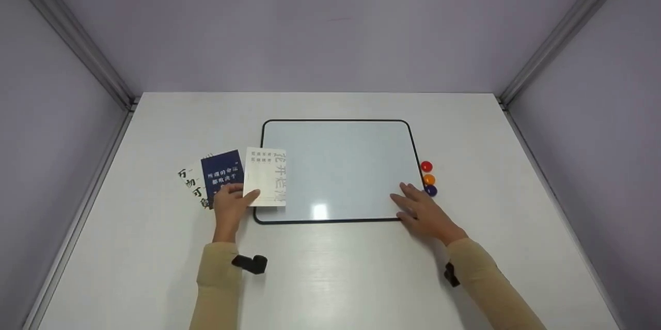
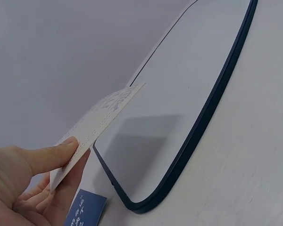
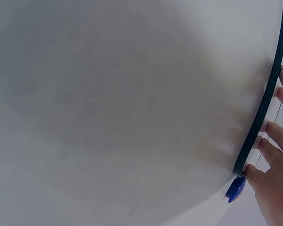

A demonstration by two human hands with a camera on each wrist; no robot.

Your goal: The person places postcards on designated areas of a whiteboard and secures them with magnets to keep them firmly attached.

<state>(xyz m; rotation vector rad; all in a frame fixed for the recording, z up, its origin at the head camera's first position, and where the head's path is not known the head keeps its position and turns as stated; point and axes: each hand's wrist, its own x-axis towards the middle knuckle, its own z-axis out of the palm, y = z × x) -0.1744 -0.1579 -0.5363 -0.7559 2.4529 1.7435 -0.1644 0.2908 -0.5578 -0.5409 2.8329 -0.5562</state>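
Note:
My left hand (image 1: pixel 230 212) pinches a white card (image 1: pixel 265 175) with grey printed characters between thumb and fingers. In the left wrist view the card (image 2: pixel 96 120) is tilted and raised, casting a shadow on the whiteboard (image 1: pixel 341 165). It overlaps the board's left edge in the head view. My right hand (image 1: pixel 427 215) rests at the board's lower right corner, fingers spread and touching the dark frame. Just behind the left hand lies a dark blue card (image 1: pixel 222 167) with white characters, partly covering another white card (image 1: pixel 190 185) with black characters.
Along the board's right edge sit a red round magnet-like disc (image 1: pixel 426 166), an orange disc (image 1: pixel 429 179) and a dark blue disc (image 1: pixel 431 190). The white table (image 1: pixel 330 273) is bounded by pale walls at the back and sides.

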